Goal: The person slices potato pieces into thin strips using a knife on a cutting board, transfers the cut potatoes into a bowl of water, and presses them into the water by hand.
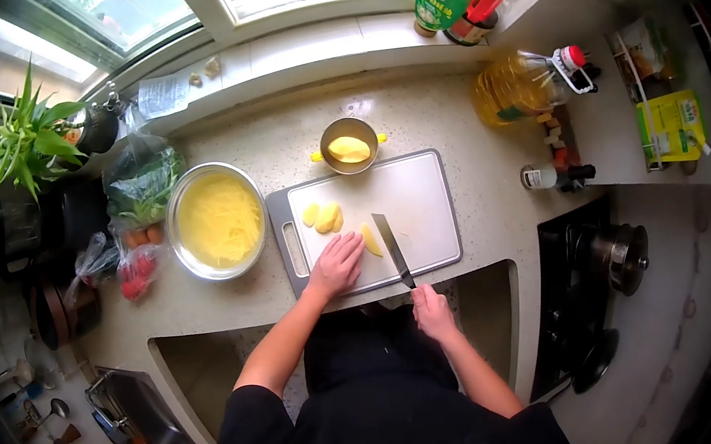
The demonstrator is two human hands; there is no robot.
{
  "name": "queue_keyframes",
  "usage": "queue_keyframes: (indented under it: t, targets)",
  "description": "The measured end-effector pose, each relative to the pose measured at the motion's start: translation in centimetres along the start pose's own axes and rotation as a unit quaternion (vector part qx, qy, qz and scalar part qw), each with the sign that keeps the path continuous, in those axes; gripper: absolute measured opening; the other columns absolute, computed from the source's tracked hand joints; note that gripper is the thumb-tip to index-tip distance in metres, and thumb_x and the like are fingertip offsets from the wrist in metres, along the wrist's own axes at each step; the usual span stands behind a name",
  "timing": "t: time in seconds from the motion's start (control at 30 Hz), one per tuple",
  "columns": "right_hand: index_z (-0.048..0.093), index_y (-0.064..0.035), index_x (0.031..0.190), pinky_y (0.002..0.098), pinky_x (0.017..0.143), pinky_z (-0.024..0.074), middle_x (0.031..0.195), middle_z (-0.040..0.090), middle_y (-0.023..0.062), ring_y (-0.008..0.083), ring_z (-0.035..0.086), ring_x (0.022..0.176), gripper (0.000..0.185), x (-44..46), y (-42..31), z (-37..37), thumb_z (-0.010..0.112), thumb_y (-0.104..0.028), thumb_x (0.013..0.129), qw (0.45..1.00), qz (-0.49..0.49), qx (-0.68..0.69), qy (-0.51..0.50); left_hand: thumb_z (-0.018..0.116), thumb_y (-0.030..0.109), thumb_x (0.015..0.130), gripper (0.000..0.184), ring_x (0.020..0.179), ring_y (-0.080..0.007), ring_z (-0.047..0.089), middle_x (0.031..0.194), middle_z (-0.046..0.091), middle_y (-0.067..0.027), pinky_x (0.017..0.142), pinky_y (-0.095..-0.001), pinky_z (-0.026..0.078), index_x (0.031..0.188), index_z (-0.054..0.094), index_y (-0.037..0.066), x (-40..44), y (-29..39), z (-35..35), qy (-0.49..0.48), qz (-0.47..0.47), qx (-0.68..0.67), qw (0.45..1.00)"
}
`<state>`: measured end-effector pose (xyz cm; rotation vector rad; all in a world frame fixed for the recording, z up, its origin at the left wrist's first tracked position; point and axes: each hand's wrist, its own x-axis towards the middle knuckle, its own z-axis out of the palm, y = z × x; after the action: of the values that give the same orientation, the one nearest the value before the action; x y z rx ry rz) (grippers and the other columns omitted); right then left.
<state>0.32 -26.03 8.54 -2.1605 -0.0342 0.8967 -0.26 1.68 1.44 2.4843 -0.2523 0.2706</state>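
On the white cutting board (409, 189) with a grey edge, my left hand (338, 263) is closed, its fingertips against a peeled potato piece (371, 240). Part of that piece is covered by the fingers. My right hand (432, 310) grips the dark handle of a kitchen knife (391, 247). The blade stands just right of the potato piece, apart from my fingers. Several cut potato pieces (328, 218) lie above my left hand. Behind the board, a small metal pot (329, 132) with yellow handles holds a peeled potato (349, 149).
Left of the board stands a bowl (186, 260) of shredded potato (222, 220). Bagged greens (144, 189) and a bag of red items (137, 271) lie beyond it. An oil jug (520, 89) and a dark-capped bottle (556, 175) stand right, near the stove (566, 286).
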Motion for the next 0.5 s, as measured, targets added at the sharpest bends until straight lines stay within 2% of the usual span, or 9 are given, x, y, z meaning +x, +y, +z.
queue_keyframes:
  t: [0.03, 0.13, 0.17, 0.37, 0.5]
  targets:
    - [0.057, -0.0049, 0.098, 0.0514, 0.064, 0.0504, 0.073, 0.065, 0.0226, 0.0448, 0.067, 0.074, 0.043, 0.1, 0.3, 0.4, 0.047, -0.046, 0.106, 1.000, 0.002, -0.016, 0.001, 0.067, 0.008, 0.078, 0.050, 0.127, -0.0306, 0.060, 0.134, 0.063, -0.0133, 0.110, -0.0452, 0.046, 0.128, 0.065, 0.001, 0.2, -0.1, 0.3, -0.010, 0.012, 0.003, 1.000]
    - [0.057, -0.0057, 0.101, 0.0556, 0.071, 0.0499, 0.083, 0.066, 0.0266, 0.0507, 0.064, 0.088, 0.042, -0.2, -0.1, 0.5, 0.047, -0.046, 0.105, 0.999, 0.008, -0.036, -0.007, 0.066, 0.008, 0.079, 0.052, 0.128, -0.0306, 0.059, 0.136, 0.062, -0.0141, 0.110, -0.0456, 0.046, 0.129, 0.064, 0.000, 0.4, -0.3, 0.7, -0.030, 0.029, 0.000, 0.999]
    - [0.056, -0.0035, 0.095, 0.0451, 0.056, 0.0491, 0.060, 0.060, 0.0159, 0.0344, 0.065, 0.058, 0.040, -0.3, 0.4, 1.1, 0.047, -0.040, 0.107, 0.996, -0.058, -0.057, 0.039, 0.065, 0.009, 0.078, 0.053, 0.129, -0.0303, 0.059, 0.136, 0.062, -0.0143, 0.110, -0.0457, 0.046, 0.130, 0.063, 0.000, 0.4, -0.3, 0.7, -0.033, 0.031, 0.002, 0.999]
    - [0.057, -0.0035, 0.097, 0.0505, 0.063, 0.0492, 0.071, 0.063, 0.0229, 0.0454, 0.066, 0.074, 0.037, -0.5, -0.1, 1.3, 0.050, -0.039, 0.106, 0.995, -0.052, -0.064, 0.049, 0.063, 0.010, 0.076, 0.055, 0.131, -0.0300, 0.057, 0.139, 0.060, -0.0152, 0.111, -0.0458, 0.045, 0.130, 0.063, -0.001, 0.5, -0.5, 0.8, -0.039, 0.036, 0.009, 0.999]
    - [0.057, -0.0044, 0.098, 0.0528, 0.066, 0.0495, 0.077, 0.064, 0.0250, 0.0476, 0.065, 0.079, 0.038, -0.4, -0.1, 1.3, 0.050, -0.041, 0.105, 0.998, -0.028, -0.055, 0.034, 0.064, 0.011, 0.076, 0.056, 0.130, -0.0301, 0.057, 0.139, 0.060, -0.0149, 0.112, -0.0456, 0.045, 0.130, 0.064, -0.001, 0.5, -0.6, 1.0, -0.040, 0.036, 0.004, 0.999]
